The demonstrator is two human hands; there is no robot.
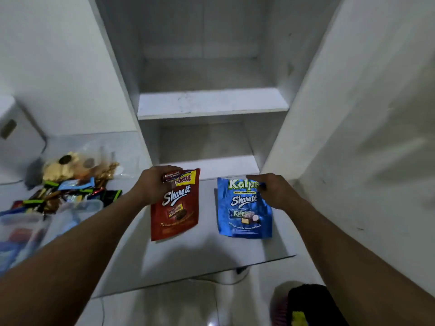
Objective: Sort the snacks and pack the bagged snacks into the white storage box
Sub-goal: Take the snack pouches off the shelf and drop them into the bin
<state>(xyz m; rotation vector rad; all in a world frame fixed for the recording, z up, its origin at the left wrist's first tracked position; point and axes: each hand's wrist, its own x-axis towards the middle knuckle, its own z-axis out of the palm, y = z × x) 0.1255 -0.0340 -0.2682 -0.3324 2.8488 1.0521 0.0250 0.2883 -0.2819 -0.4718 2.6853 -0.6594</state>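
Left hand [155,184] grips red bag [175,208] by its top, right hand [275,191] pinches blue bag [243,208] at its top corner, 2 bags apart, likely for sorting.

A home it was, folks, and a storage corner of it at that. Straight beyond both hands stood a white built-in cupboard [277,74], its plain painted shelf [211,103] scuffed and dusty. Under the hands lay a white desk [207,260], and below its near edge, glossy pale floor tiles [164,307]. The left hand [156,184] held a red snack bag [176,212] and the right hand [275,191] a blue snack bag [242,215], shop-bought share packs both. Left of the left hand sat a heap of wrapped snacks [70,191] and clear plastic tubs [77,212]. Further left, a white box [18,140] stood against a bare white wall [58,55].
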